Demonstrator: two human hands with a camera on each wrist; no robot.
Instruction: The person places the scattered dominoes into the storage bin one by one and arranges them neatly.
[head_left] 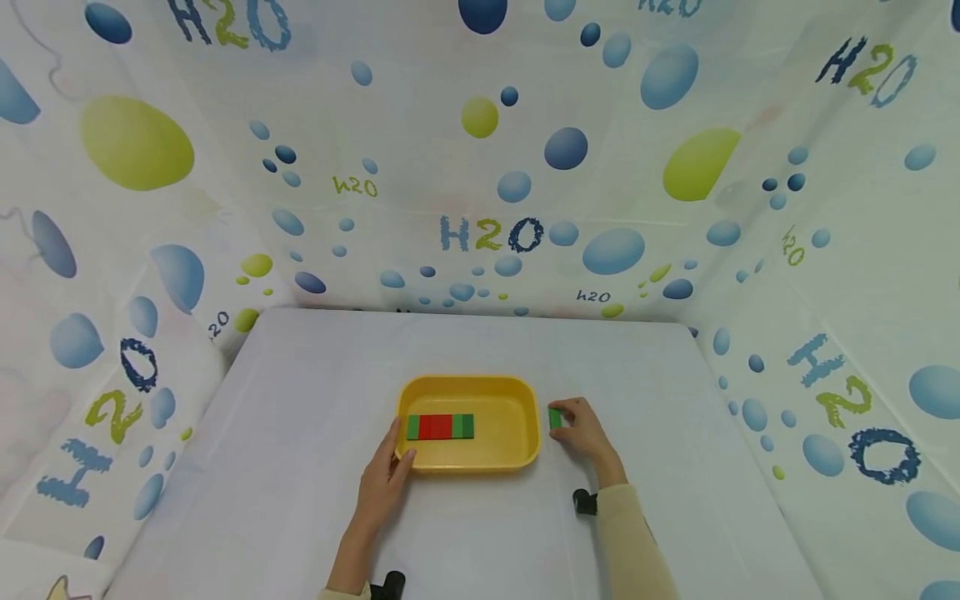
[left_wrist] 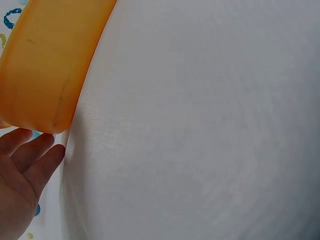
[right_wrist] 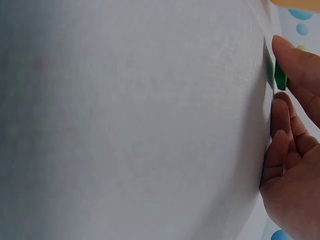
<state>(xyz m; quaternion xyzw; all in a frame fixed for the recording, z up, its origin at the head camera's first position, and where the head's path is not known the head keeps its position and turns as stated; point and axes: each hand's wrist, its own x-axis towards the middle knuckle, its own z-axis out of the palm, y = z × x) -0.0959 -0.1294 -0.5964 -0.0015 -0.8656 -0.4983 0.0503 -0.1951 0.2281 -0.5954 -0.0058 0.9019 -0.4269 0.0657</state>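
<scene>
A yellow tray (head_left: 506,425) lies on the white table, with a row of red blocks (head_left: 435,427) and green blocks (head_left: 462,427) in its left part. My left hand (head_left: 381,487) holds the tray's near left corner, thumb at the near edge and fingers along the left side. In the left wrist view its fingertips touch the end of the tray (left_wrist: 55,65). Just right of the tray, my right hand (head_left: 588,437) pinches a small green block (head_left: 555,418) between thumb and finger. The right wrist view shows this green block (right_wrist: 280,76) partly hidden by the hand.
A white cloth covers the table (head_left: 300,383) around the tray. Behind and at both sides hangs a white curtain (head_left: 420,150) printed with blue and green drops. Dark wrist mounts (head_left: 585,502) sit at both wrists.
</scene>
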